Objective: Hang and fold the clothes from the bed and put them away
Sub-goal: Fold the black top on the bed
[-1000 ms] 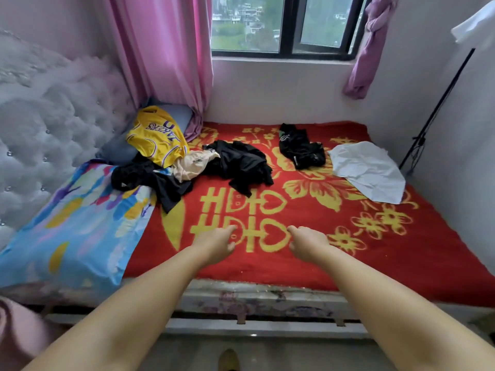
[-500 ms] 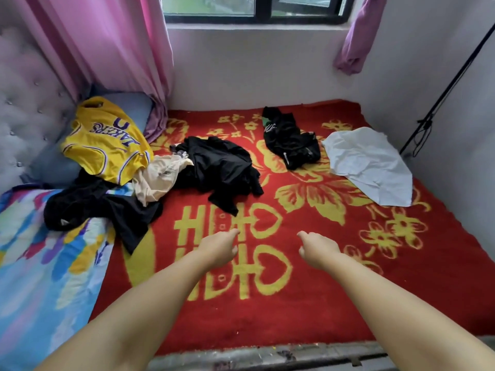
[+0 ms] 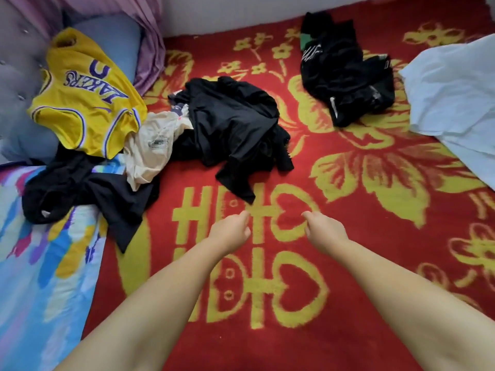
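Note:
Loose clothes lie on the red and yellow bed cover (image 3: pixel 348 303). A crumpled black garment (image 3: pixel 235 124) sits in the middle, its lower tip just beyond my hands. A cream top (image 3: pixel 152 148) touches it on the left, under a yellow basketball jersey (image 3: pixel 85 95). Another black garment (image 3: pixel 80 191) lies at the left, black shorts (image 3: pixel 345 76) at the back right, and a white shirt (image 3: pixel 455 103) at the far right. My left hand (image 3: pixel 230 231) and right hand (image 3: pixel 324 231) hover side by side over the cover with fingers loosely curled, holding nothing.
A blue patterned quilt (image 3: pixel 40 277) covers the bed's left side. A grey-blue pillow (image 3: pixel 112 41) leans on the tufted headboard (image 3: pixel 16 62). A pink curtain (image 3: pixel 150 57) hangs onto the bed at the back left, next to the white wall (image 3: pixel 227 12).
The view has moved forward and down over the bed. Both arms have stretched further over the cover toward the middle black garment. Both hands stay empty.

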Available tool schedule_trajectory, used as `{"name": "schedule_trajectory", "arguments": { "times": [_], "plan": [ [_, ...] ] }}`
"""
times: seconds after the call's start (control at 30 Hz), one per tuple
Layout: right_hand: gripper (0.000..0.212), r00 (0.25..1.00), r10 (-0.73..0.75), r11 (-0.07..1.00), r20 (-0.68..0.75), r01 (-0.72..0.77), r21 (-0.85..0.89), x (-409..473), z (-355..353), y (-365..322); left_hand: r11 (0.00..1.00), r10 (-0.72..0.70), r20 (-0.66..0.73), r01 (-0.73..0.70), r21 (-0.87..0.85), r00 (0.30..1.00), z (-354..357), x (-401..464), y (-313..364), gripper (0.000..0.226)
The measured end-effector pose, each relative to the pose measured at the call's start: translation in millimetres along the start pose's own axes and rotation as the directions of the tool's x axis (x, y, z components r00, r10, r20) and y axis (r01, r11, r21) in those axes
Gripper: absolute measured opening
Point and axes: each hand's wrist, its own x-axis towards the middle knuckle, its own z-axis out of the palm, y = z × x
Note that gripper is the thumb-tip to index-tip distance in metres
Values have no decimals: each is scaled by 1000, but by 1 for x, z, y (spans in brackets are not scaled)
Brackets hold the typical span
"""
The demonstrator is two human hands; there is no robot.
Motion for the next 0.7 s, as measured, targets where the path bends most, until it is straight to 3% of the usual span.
{"name": "schedule_trajectory", "arguments": {
  "times": [0.23,0.33,0.43,0.57,0.63,0.7],
  "plan": [
    [47,999,-34,999,-1,34,1,129,63,-2,997,15,-271,6,79,963,3,130,-6,56],
    [55,996,-77,988,35,81,-134,141,102,7,988,12,-386,49,147,922,-3,168,-11,66],
    [59,987,-119,974,-104,96,-203,139,121,14,980,19,-465,77,186,885,-12,200,-21,77],
    [59,959,-143,979,-245,101,-178,143,123,9,991,-129,-360,127,-30,924,-35,243,-28,87],
    [58,951,-146,980,-274,102,-171,144,121,10,975,-191,-311,143,-172,931,-44,255,-26,79],
    [58,950,-149,978,-274,100,-185,145,121,10,954,-221,-368,123,-273,903,-52,261,-29,63]
  ]
}}
